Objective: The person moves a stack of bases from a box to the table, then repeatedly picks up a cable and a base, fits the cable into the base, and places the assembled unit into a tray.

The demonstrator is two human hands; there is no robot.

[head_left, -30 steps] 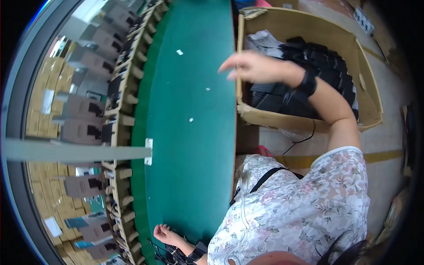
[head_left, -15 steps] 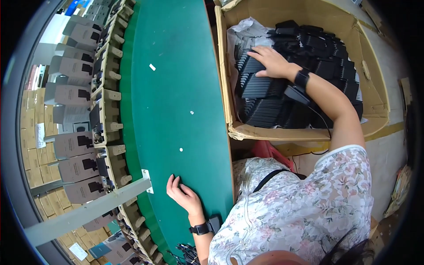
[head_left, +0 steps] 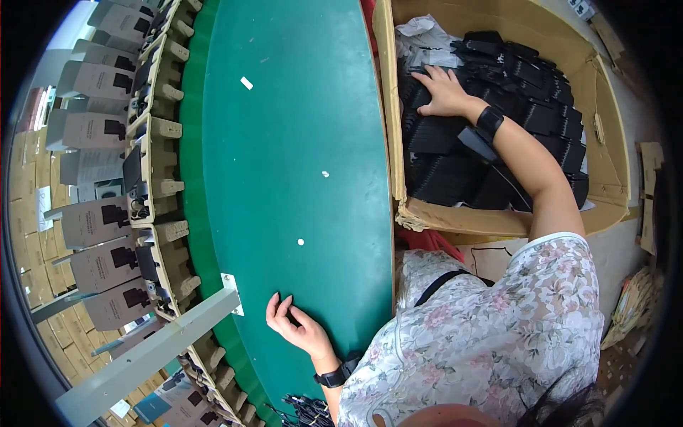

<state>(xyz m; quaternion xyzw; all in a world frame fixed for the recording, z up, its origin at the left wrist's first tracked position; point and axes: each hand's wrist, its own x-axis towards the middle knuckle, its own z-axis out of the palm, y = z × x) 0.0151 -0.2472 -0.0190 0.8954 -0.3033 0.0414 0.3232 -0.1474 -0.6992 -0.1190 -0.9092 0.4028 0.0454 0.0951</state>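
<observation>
My right hand (head_left: 442, 91) reaches into a large cardboard box (head_left: 498, 217) on my right and rests on a pile of black ribbed parts (head_left: 526, 78), fingers spread over them; whether it grips one I cannot tell. A black band is on that wrist. My left hand (head_left: 297, 326) lies on the green conveyor belt (head_left: 299, 128) near its close end, fingers loosely curled, holding nothing. It also wears a black wrist band.
Along the belt's left side runs a row of moulded pulp trays (head_left: 153, 149) and grey cartons (head_left: 89, 132). A grey metal bar (head_left: 149, 356) crosses the lower left. White crumpled paper (head_left: 420, 32) lies in the box's far corner. Small white scraps (head_left: 246, 82) dot the belt.
My right hand has gone from above the box's edge down into the box onto the black parts. My left hand has slid up onto the belt and stays there.
</observation>
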